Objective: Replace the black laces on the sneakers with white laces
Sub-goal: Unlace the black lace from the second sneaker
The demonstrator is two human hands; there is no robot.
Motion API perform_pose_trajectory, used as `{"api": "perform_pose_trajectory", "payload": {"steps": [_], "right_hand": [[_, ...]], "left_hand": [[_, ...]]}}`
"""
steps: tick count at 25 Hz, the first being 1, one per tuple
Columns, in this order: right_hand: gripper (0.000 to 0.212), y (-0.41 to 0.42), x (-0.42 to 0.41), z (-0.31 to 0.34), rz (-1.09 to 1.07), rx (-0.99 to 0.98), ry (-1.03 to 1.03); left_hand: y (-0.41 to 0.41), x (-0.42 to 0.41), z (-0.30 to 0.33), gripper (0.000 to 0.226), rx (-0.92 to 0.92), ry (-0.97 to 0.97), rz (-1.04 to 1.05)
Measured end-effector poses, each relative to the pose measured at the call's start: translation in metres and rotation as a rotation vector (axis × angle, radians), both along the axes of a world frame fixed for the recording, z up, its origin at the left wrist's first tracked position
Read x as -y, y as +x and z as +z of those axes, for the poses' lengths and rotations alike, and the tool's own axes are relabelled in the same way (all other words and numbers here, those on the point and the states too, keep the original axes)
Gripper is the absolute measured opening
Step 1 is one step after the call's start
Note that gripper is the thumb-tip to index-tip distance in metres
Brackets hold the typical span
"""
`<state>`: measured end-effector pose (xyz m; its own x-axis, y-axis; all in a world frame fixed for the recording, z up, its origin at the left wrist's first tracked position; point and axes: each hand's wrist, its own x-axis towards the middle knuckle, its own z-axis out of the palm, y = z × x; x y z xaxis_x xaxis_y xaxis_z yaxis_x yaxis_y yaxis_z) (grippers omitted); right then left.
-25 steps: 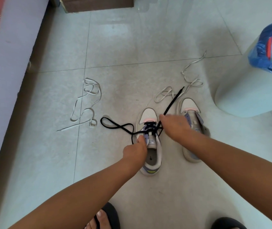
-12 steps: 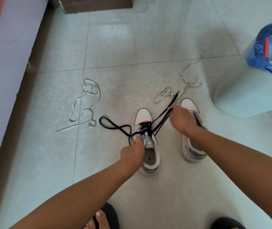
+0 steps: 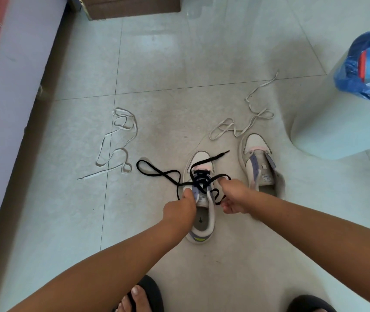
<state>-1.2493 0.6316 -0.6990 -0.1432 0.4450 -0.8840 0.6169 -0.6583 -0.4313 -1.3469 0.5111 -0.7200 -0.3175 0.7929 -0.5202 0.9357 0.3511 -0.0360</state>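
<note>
Fingers of my right hand [image 3: 235, 195] curl around a loop of the black lace [image 3: 199, 180] at the near right side of the left sneaker [image 3: 199, 199], while my left hand [image 3: 180, 209] pinches that shoe's left eyelet edge beside the tongue, fingers closed on it. That sneaker stands on the tiled floor [image 3: 157, 64], toe pointing away from me, the black lace only criss-crossed through its lower eyelets near the toe; one free end lies across the toe cap toward the far right, the other trails off in a loop on the floor to the shoe's left. Just right of this sneaker stands the right sneaker [image 3: 259, 163], unlaced, tongue open. One white lace [image 3: 242, 126] lies tangled on the floor just beyond the two toes, reaching away to the far right. A second white lace [image 3: 118, 143] lies in loose coils well to the left of the left sneaker, past the black loop. Farther right of the shoes stands a pale bin [image 3: 341, 122] with a blue bag. On the near side of the sneakers, my feet in dark sandals [image 3: 150, 293] show at the bottom edge.
</note>
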Motion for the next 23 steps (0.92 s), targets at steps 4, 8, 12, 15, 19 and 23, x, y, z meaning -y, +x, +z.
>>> {"api": "perform_pose_trajectory", "payload": {"steps": [4, 8, 12, 15, 19, 23], "right_hand": [[0.034, 0.007, -0.01, 0.005, 0.116, 0.079, 0.034], [0.037, 0.001, 0.002, 0.011, 0.334, -0.026, -0.189], [0.018, -0.01, -0.012, 0.015, 0.818, 0.097, 0.353], [0.023, 0.002, -0.081, 0.027, 0.846, 0.467, 0.749], [0.025, 0.025, -0.148, 0.045, 0.475, 0.496, 0.96], [0.023, 0.029, -0.142, 0.049, 0.809, 0.451, 1.233]], "left_hand": [[0.0, 0.001, -0.002, 0.032, 0.008, 0.011, -0.004], [0.0, 0.001, -0.006, 0.032, 0.009, 0.025, -0.008], [-0.003, 0.0, -0.009, 0.033, 0.049, 0.026, 0.074], [-0.003, -0.001, -0.012, 0.036, 0.066, 0.015, 0.109], [-0.003, 0.007, -0.008, 0.036, 0.037, -0.026, 0.084], [-0.005, 0.015, -0.008, 0.034, 0.017, -0.039, 0.06]]}}
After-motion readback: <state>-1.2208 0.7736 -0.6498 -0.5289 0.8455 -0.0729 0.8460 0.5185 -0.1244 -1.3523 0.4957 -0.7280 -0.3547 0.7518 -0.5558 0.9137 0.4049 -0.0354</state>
